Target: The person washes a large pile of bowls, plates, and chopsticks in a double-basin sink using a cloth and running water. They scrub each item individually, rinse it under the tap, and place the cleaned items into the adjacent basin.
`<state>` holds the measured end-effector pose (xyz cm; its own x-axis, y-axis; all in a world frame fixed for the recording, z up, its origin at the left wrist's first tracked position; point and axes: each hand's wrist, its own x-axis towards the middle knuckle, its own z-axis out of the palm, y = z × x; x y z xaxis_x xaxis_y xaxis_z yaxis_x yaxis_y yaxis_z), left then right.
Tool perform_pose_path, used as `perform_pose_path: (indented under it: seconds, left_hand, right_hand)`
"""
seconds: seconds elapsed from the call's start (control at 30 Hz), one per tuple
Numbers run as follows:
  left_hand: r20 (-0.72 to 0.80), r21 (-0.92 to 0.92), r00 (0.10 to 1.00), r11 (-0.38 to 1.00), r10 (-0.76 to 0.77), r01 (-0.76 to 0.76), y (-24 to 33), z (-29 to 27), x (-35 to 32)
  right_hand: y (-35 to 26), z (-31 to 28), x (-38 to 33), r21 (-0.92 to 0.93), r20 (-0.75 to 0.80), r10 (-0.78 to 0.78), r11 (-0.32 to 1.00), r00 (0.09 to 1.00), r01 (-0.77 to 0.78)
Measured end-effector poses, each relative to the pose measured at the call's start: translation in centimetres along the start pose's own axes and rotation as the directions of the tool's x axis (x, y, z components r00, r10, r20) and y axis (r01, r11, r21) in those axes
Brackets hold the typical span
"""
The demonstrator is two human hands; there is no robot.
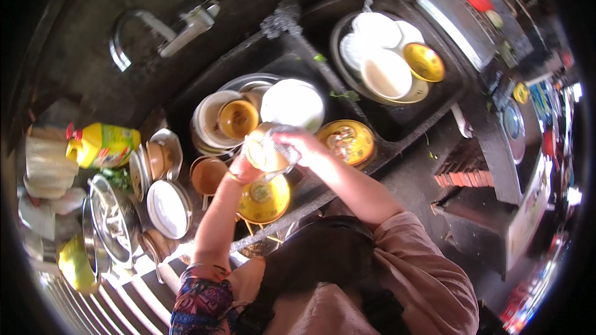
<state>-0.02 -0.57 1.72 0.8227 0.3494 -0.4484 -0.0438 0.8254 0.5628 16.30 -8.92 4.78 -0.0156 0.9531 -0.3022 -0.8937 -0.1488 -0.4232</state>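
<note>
My left hand (244,169) grips the side of a small cream-yellow bowl (261,151), held tilted above the left sink basin. My right hand (302,144) is closed on a greyish crumpled thing (287,142) pressed against the bowl; its kind is blurred. Behind them an orange-yellow bowl (238,119) sits in stacked pale bowls (208,119), beside a white bowl (292,105). A yellow patterned bowl (265,200) lies below my hands. Right of my right hand, another yellow bowl (347,142) holds food scraps. A brown bowl (209,175) stands by my left wrist.
The right basin (397,115) contains a large bowl of white dishes (385,73) and a yellow bowl (424,62). A faucet (186,32) reaches out at the back left. A yellow detergent bottle (104,145), plates (169,209) and a colander (113,220) crowd the left.
</note>
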Motion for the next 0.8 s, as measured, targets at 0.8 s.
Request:
perform_pose_path:
  seconds: [0.8]
  left_hand:
    - [-0.676, 0.441, 0.546, 0.865, 0.494, -0.237, 3.9, 9.8, 7.8]
  right_hand:
    - [-3.4, -3.4, -2.4, -0.871, -0.288, -0.370, 0.485, 0.883, -0.081]
